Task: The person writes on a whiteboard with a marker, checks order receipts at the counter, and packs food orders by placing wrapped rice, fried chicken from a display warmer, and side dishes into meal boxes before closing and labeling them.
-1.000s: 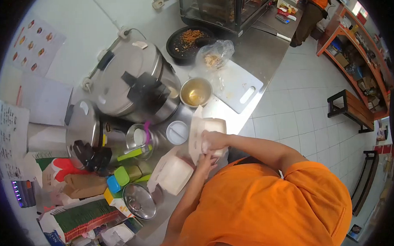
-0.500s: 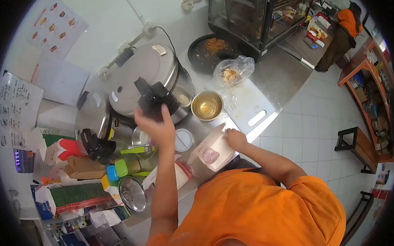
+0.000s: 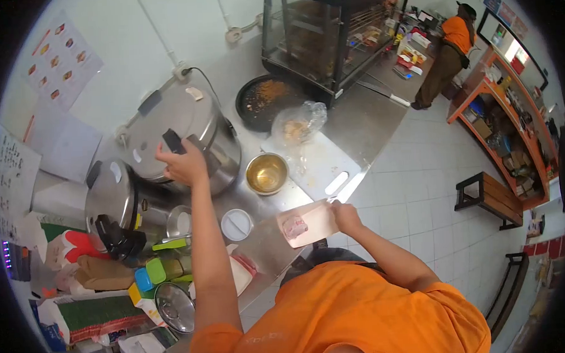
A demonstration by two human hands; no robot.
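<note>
My left hand [image 3: 186,165] is on the black lid latch [image 3: 173,142] of a large steel rice cooker [image 3: 162,128], with its fingers closed around it. The hand hides part of the latch. In my right hand [image 3: 346,217] is the edge of an open white paper box [image 3: 318,222], held above the front edge of the counter. A small pink-and-white wrapped packet [image 3: 294,226] lies inside the box. Between the hands on the counter are a steel bowl [image 3: 267,173] and a round white lid [image 3: 237,225].
A smaller cooker [image 3: 112,201] stands at left, near stacked packaging [image 3: 94,310]. Behind the bowl are a white cutting board [image 3: 316,169], a plastic bag of food [image 3: 299,123], a dark pan [image 3: 249,109] and a glass display cabinet [image 3: 309,42]. A co-worker [image 3: 449,55] stands far right.
My left hand has gone from spread fingers in front of the large cooker to closing on its latch. The view has shifted right; my right hand still holds the box.
</note>
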